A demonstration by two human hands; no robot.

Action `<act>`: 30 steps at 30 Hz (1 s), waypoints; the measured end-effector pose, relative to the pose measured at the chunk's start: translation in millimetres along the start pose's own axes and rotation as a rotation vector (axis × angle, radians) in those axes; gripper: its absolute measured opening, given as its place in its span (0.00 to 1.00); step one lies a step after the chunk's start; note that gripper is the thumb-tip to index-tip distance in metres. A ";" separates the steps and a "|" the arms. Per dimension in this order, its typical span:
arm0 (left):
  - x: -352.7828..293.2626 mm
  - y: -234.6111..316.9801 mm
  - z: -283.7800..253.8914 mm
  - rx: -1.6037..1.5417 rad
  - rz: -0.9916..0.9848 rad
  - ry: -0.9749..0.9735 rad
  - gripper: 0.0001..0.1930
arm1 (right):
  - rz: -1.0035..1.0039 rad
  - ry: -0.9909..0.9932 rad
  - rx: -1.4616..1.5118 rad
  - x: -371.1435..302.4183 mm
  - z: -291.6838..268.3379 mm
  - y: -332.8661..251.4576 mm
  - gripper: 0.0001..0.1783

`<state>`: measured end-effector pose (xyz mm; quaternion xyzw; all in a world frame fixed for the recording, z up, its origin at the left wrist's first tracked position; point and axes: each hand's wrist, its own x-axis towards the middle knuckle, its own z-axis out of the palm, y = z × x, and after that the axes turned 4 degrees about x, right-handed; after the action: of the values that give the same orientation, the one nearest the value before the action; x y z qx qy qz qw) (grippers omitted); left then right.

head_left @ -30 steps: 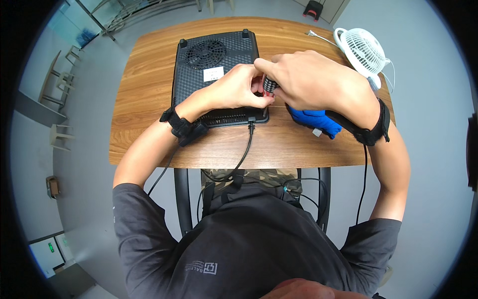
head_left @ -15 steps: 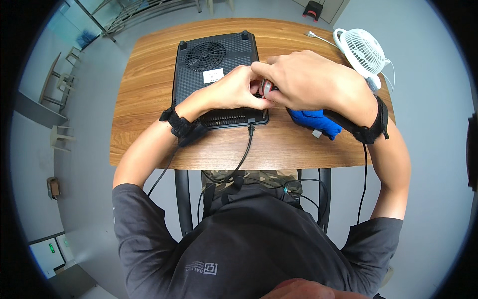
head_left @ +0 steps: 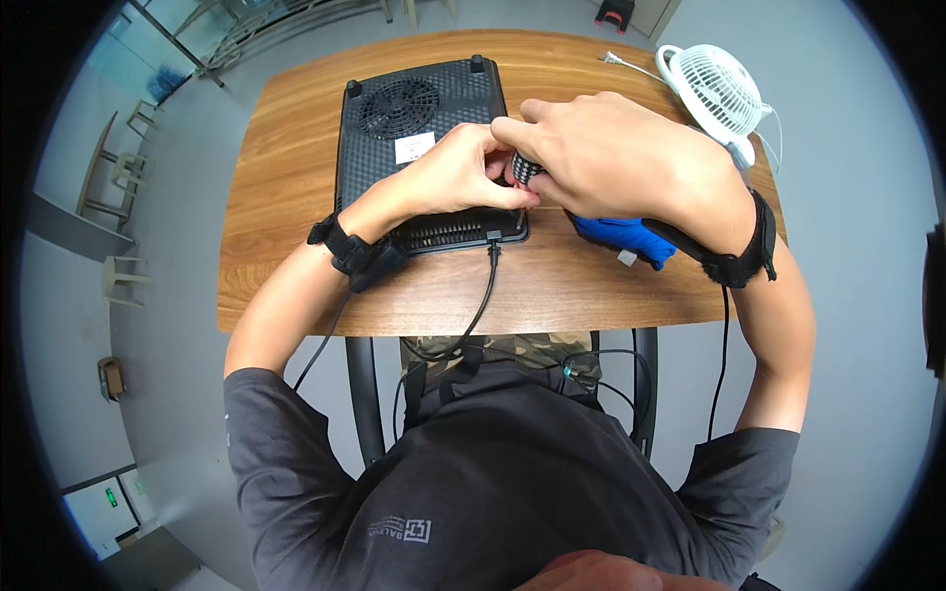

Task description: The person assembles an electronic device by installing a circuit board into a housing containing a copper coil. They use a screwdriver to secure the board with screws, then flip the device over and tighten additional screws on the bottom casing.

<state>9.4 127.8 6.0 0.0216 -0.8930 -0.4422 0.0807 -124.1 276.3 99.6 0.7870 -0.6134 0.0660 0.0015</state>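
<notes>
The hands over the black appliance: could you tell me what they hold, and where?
Both hands, left and right, pinch a small checkered object between fingertips; which part cannot be told.

A small dark cylindrical piece with a pale checkered pattern (head_left: 525, 167) sat pinched between the fingertips of the left hand (head_left: 455, 175) and the right hand (head_left: 601, 150), mostly hidden. It stood just over the right edge of the black, upturned appliance (head_left: 419, 148), near that appliance's front corner.
</notes>
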 end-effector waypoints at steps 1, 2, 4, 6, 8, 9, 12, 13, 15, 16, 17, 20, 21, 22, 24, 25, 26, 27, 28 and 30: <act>0.1 -4.1 1.5 -0.007 0.026 -0.006 0.22 | 0.003 -0.028 0.006 1.5 1.2 1.7 0.13; 1.1 -10.8 2.7 -0.013 0.052 -0.013 0.22 | 0.006 -0.057 0.012 2.8 2.2 2.4 0.13; 2.2 -7.3 -0.5 0.001 0.017 -0.063 0.19 | 0.072 -0.148 0.009 8.6 0.7 0.8 0.13; 4.7 -9.9 2.0 0.044 0.160 0.020 0.22 | 0.107 -0.201 -0.008 13.4 -2.8 -2.3 0.14; 5.0 -12.3 4.8 0.047 0.218 0.073 0.23 | 0.110 -0.214 -0.036 15.8 -5.8 -5.6 0.15; 4.2 -12.6 7.3 0.027 0.206 0.084 0.23 | 0.107 -0.211 -0.023 16.2 -5.3 -4.7 0.15; 0.5 -12.0 3.8 0.049 0.057 0.055 0.23 | 0.074 -0.161 0.025 14.2 -2.4 -0.7 0.15; 0.0 -11.8 1.7 0.069 -0.011 0.035 0.23 | 0.048 -0.116 0.046 8.8 -2.4 1.3 0.16; 0.2 -12.3 3.1 -0.035 -0.006 0.028 0.23 | 0.015 -0.090 0.081 6.7 -1.3 3.3 0.17; -0.6 -13.2 4.4 -0.089 -0.007 0.025 0.23 | 0.008 -0.108 0.094 7.9 -0.8 4.6 0.18; -1.4 -12.2 3.3 -0.046 -0.018 -0.008 0.23 | 0.002 -0.127 0.107 8.7 -0.3 5.2 0.18; -0.1 -21.4 2.2 0.074 0.032 -0.032 0.25 | 0.034 -0.168 0.040 12.8 0.3 1.9 0.15; 0.1 -20.6 2.5 0.093 0.067 0.001 0.26 | 0.057 -0.179 0.040 14.1 -1.0 0.7 0.15; 1.1 -18.9 3.7 0.113 0.103 0.035 0.27 | 0.081 -0.189 0.041 15.0 -2.6 -0.7 0.15; 2.8 -20.6 9.3 0.077 0.093 0.060 0.28 | 0.110 -0.228 0.015 17.8 -7.6 -2.6 0.15; 2.0 -22.7 10.2 0.059 0.074 0.068 0.28 | 0.115 -0.257 -0.011 19.6 -11.2 -3.2 0.15; 0.8 -23.2 10.8 0.041 0.056 0.075 0.27 | 0.121 -0.286 -0.038 20.7 -13.1 -3.3 0.15; 0.0 -22.0 10.8 0.030 0.025 0.067 0.26 | 0.096 -0.243 -0.028 18.6 -10.8 -1.8 0.16; -1.6 -21.1 10.9 0.019 -0.009 0.057 0.24 | 0.070 -0.200 -0.018 14.9 -6.0 0.9 0.18; -1.7 -16.7 13.2 -0.064 0.006 0.063 0.22 | 0.013 -0.118 -0.001 8.6 0.7 4.9 0.18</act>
<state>8.3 128.2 -15.4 0.0304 -0.8755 -0.4694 0.1105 -126.8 266.7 99.4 0.7856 -0.6175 0.0194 -0.0347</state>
